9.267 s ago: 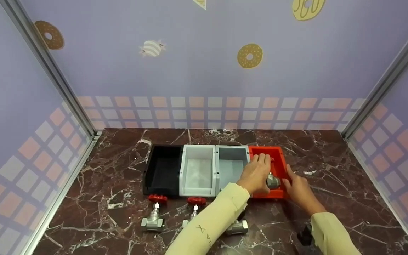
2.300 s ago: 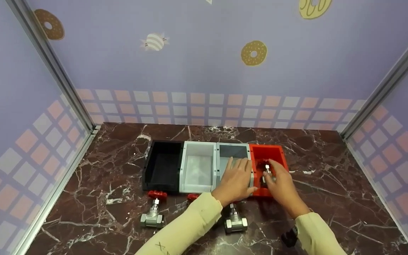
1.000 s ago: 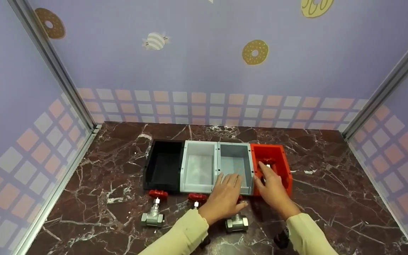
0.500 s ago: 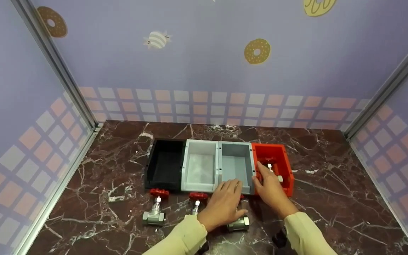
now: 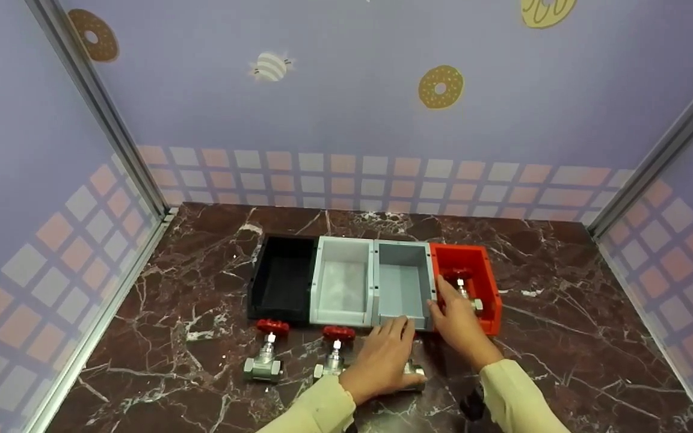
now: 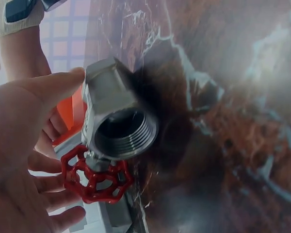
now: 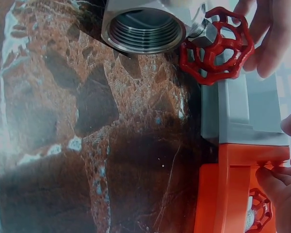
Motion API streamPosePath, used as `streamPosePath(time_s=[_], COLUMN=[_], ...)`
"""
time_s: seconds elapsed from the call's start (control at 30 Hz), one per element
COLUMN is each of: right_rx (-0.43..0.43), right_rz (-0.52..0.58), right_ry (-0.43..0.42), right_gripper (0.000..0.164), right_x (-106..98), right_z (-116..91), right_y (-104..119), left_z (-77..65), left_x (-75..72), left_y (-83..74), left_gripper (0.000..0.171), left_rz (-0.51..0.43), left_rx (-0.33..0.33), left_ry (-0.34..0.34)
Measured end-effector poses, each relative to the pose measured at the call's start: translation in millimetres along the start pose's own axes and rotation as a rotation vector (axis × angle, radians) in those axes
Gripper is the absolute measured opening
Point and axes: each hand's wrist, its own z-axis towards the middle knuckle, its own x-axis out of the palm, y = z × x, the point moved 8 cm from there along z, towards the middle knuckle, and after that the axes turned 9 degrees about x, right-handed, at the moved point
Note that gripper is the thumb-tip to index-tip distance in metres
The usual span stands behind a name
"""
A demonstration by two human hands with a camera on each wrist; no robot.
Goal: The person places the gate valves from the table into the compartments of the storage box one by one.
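Observation:
My left hand [image 5: 381, 359] is over a metal valve [image 5: 411, 374] with a red handwheel [image 6: 97, 174]. In the left wrist view, its thumb is beside the valve body [image 6: 117, 109], and the other fingers extend loosely behind the wheel; contact is hard to tell. My right hand [image 5: 459, 322] rests at the rim between the grey bin [image 5: 400, 282] and the red bin [image 5: 491, 282], its fingers fairly straight. Inside the red bin lies another red-wheeled valve [image 5: 461, 288], partly hidden by that hand.
A white bin [image 5: 341, 279] and a black bin [image 5: 283, 279] complete the row on the marbled table [image 5: 184, 361]. Two more red-wheeled valves, the left valve [image 5: 263, 365] and the middle valve [image 5: 331, 361], lie in front. A patterned wall [image 5: 346, 108] stands behind.
A valve was handled in the red bin earlier and now lies there. The left hand has drawn back from the grey bin to the valve in front; the right hand has shifted to the bin's left rim.

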Motion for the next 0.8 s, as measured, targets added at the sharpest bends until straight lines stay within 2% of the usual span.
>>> streamPosePath(time_s=[0.23,0.43,0.6,0.8], right_rx=[-0.038,-0.030,-0.016,0.004], right_rz=[0.008,0.015,0.002,0.008], right_ry=[-0.014,-0.013,-0.005,0.013], right_gripper=[0.058,0.058,0.061,0.064], right_x=[1,1,2,5], right_z=[0,0,1,3], right_y=[3,3,1,0], left_z=[-1.4,-2.8,-3.6,-3.3], left_x=[5.1,9.2,8.3,12.2], left_y=[-3.2,-4.6,-6.6,-10.3], left_gripper=[0.114,0.119,0.123,0.133], left_rz=[0.021,0.062,0.103,0.137], left_rx=[-0.028,-0.058,-0.090,-0.141], left_ry=[0.018,0.035,-0.030,-0.045])
